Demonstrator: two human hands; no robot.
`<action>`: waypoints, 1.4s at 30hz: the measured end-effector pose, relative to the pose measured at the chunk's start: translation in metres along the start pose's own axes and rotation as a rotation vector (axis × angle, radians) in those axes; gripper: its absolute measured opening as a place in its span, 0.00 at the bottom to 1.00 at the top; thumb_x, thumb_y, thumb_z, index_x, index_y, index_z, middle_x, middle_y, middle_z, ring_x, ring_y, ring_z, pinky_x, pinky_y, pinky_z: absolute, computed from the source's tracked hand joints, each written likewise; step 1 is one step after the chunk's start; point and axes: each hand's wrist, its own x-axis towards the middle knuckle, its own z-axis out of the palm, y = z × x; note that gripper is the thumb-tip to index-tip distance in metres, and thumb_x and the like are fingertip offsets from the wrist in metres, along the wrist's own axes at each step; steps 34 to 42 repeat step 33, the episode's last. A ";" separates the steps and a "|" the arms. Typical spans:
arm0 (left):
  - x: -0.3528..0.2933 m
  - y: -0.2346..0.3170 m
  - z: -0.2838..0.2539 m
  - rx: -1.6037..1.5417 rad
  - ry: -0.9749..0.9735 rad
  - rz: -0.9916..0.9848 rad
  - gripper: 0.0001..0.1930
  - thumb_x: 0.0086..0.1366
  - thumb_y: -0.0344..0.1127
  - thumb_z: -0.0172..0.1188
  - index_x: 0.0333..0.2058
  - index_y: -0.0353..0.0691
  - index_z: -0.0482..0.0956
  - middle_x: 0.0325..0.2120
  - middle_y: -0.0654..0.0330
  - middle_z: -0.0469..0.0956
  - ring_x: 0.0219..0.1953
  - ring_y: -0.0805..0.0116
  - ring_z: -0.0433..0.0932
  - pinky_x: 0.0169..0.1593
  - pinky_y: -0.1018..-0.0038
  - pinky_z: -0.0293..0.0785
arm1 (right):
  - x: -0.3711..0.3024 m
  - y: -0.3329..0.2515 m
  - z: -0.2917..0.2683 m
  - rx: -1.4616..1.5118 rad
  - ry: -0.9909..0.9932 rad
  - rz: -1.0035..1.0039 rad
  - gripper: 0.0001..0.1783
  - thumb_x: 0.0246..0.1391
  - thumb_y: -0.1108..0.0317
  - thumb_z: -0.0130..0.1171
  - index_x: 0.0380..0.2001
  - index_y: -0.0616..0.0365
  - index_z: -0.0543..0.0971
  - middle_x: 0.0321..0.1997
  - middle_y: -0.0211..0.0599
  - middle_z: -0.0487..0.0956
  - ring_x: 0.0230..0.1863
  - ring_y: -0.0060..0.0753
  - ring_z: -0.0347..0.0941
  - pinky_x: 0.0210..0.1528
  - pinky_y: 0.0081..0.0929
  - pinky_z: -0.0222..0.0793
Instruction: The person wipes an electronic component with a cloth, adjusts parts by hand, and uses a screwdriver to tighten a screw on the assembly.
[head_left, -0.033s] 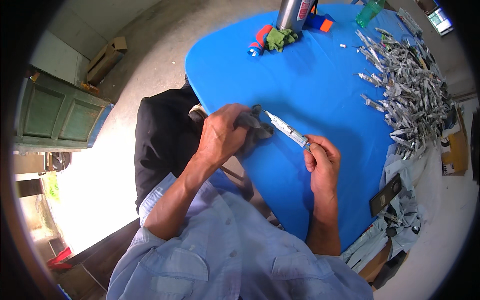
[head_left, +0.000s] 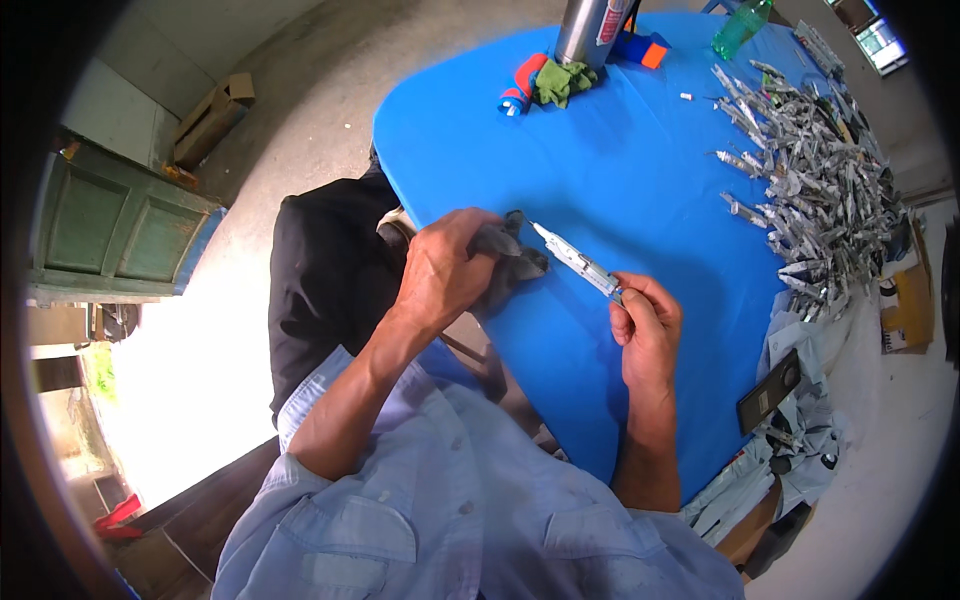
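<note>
My left hand (head_left: 445, 262) is closed round a crumpled dark grey cloth (head_left: 510, 262) at the table's near left edge. In my right hand (head_left: 647, 325), thumb and fingers pinch the rear end of a slim, white pen-shaped thing (head_left: 572, 260) with dark marks. Its thin pointed tip slants up and left, close to the cloth but apart from it. I cannot make out exactly what kind of thing it is. Both hands are over the blue tabletop (head_left: 500, 150). A large heap of similar slim whitish things (head_left: 820, 180) lies at the right.
At the far side stand a steel flask (head_left: 585, 32) and a green plastic bottle (head_left: 741, 28), with a green cloth (head_left: 563, 83) and a red-and-blue object (head_left: 522, 84) nearby. A dark phone-like slab (head_left: 769, 392) rests on pale plastic wrapping (head_left: 800, 465) at the right edge.
</note>
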 end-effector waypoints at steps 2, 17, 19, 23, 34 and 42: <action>0.002 -0.001 -0.004 -0.036 -0.011 -0.036 0.17 0.61 0.25 0.65 0.49 0.37 0.86 0.39 0.47 0.86 0.38 0.51 0.87 0.43 0.63 0.83 | 0.001 0.000 -0.004 0.030 -0.003 0.001 0.14 0.69 0.74 0.52 0.47 0.72 0.83 0.22 0.31 0.75 0.20 0.16 0.63 0.22 0.19 0.55; -0.004 0.015 -0.047 -0.066 0.099 0.302 0.21 0.55 0.20 0.69 0.50 0.40 0.84 0.40 0.52 0.85 0.40 0.51 0.87 0.42 0.63 0.83 | -0.028 -0.004 0.034 0.475 -0.097 0.201 0.13 0.71 0.71 0.52 0.52 0.67 0.80 0.23 0.29 0.70 0.22 0.20 0.63 0.24 0.21 0.58; -0.001 0.002 -0.063 -0.076 0.195 0.190 0.18 0.58 0.19 0.67 0.48 0.37 0.85 0.40 0.50 0.87 0.40 0.56 0.88 0.44 0.67 0.83 | -0.032 -0.002 0.039 0.537 -0.089 0.211 0.13 0.72 0.69 0.52 0.52 0.63 0.80 0.23 0.26 0.69 0.23 0.20 0.63 0.25 0.21 0.59; -0.011 -0.006 -0.116 -0.317 0.091 -0.028 0.18 0.64 0.21 0.61 0.53 0.32 0.83 0.37 0.52 0.87 0.40 0.70 0.87 0.43 0.72 0.82 | -0.035 -0.002 0.066 0.550 -0.147 0.244 0.13 0.72 0.68 0.52 0.53 0.61 0.80 0.23 0.25 0.68 0.24 0.19 0.63 0.25 0.21 0.59; -0.069 -0.060 -0.194 -0.511 0.044 -0.007 0.20 0.67 0.34 0.66 0.56 0.36 0.83 0.33 0.51 0.84 0.37 0.69 0.81 0.42 0.68 0.78 | -0.008 -0.011 0.168 0.106 -0.345 0.180 0.14 0.67 0.71 0.52 0.48 0.70 0.79 0.19 0.25 0.68 0.18 0.15 0.62 0.18 0.12 0.55; -0.069 -0.060 -0.194 -0.511 0.044 -0.007 0.20 0.67 0.34 0.66 0.56 0.36 0.83 0.33 0.51 0.84 0.37 0.69 0.81 0.42 0.68 0.78 | -0.008 -0.011 0.168 0.106 -0.345 0.180 0.14 0.67 0.71 0.52 0.48 0.70 0.79 0.19 0.25 0.68 0.18 0.15 0.62 0.18 0.12 0.55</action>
